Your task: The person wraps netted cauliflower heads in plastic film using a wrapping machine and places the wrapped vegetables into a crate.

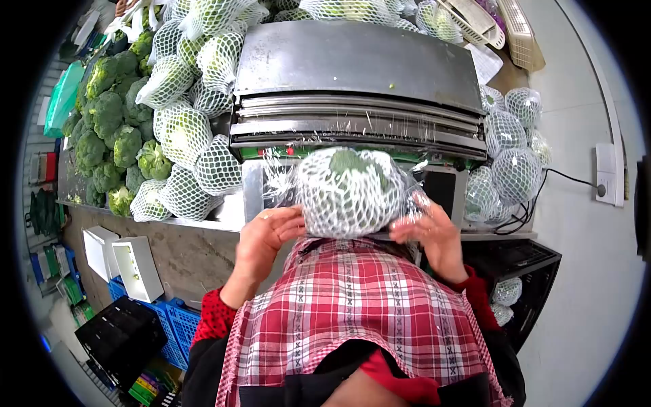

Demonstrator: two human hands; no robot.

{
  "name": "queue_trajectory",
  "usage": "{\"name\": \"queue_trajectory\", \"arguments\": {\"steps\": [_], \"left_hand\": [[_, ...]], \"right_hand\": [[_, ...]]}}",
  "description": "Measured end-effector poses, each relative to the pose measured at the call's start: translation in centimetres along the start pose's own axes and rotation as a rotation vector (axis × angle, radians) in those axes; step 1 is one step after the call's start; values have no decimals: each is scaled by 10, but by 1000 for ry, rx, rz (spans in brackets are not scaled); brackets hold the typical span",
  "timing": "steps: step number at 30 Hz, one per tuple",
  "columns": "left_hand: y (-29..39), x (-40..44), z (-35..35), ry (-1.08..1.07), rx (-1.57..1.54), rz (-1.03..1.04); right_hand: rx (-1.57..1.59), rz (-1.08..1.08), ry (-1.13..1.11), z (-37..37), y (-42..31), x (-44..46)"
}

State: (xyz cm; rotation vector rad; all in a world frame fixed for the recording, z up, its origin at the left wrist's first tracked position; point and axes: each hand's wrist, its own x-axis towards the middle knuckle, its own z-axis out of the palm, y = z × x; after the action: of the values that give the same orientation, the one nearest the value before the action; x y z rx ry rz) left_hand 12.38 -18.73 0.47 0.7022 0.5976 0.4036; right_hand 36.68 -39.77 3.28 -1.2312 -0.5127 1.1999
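A head of broccoli in a white foam net (349,193), with clear plastic film around it, sits in front of the wrapping machine (359,64). My left hand (271,234) presses its closed fingers against the lower left side of the broccoli. On the other side, my right hand (434,234) has its fingers on the crinkled film at the lower right, slightly blurred. Loose film spreads out to both sides and back towards the machine's rollers. The underside of the broccoli is hidden.
Bare broccoli (105,115) is heaped at the left, beside several netted heads (183,132). Film-wrapped heads (515,175) are piled at the right, near a black cable (539,197). A black crate (522,258) stands below them. White foam boxes (135,268) and blue crates (182,325) are lower left.
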Motion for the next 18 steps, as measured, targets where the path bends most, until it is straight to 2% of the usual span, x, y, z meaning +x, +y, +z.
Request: {"name": "queue_trajectory", "arguments": {"steps": [1, 2, 3, 5, 6, 7, 9, 11, 12, 13, 14, 15, 16, 18], "left_hand": [[-8, -3, 4, 56, 169, 109], [-7, -4, 13, 187, 142, 125], [-8, -7, 9, 181, 146, 117], [-4, -11, 1, 350, 244, 315], [4, -21, 8, 649, 435, 307], [21, -34, 18, 866, 398, 287], [29, -74, -12, 750, 336, 161], [-16, -75, -73, 758, 279, -239], [-52, -69, -93, 572, 715, -309], [-86, -55, -99, 353, 1089, -239], [-122, -42, -100, 205, 1172, -164], [-146, -31, -97, 133, 1017, -147], [-157, -26, -91, 85, 858, -131], [-158, -25, -76, 26, 783, -40]], "right_hand": [[-196, -173, 92, 11, 5, -2], [-308, -223, 222, 15, 13, 3], [-384, -194, 368, 22, 12, 12], [-573, -160, 514, 17, 7, 30], [-530, -145, 537, 10, 1, 30], [-487, -126, 567, 1, -6, 23], [-531, 125, 521, -6, 2, -16], [-520, 406, 508, -23, 47, -40], [-739, 261, 438, -55, 121, -53], [-705, 440, 370, -50, 148, -54], [-936, 454, 292, -34, 159, -46], [-716, 472, 267, -24, 186, -43], [-624, 484, 243, -15, 204, -37], [-596, 458, 178, 4, 223, -26]]}}
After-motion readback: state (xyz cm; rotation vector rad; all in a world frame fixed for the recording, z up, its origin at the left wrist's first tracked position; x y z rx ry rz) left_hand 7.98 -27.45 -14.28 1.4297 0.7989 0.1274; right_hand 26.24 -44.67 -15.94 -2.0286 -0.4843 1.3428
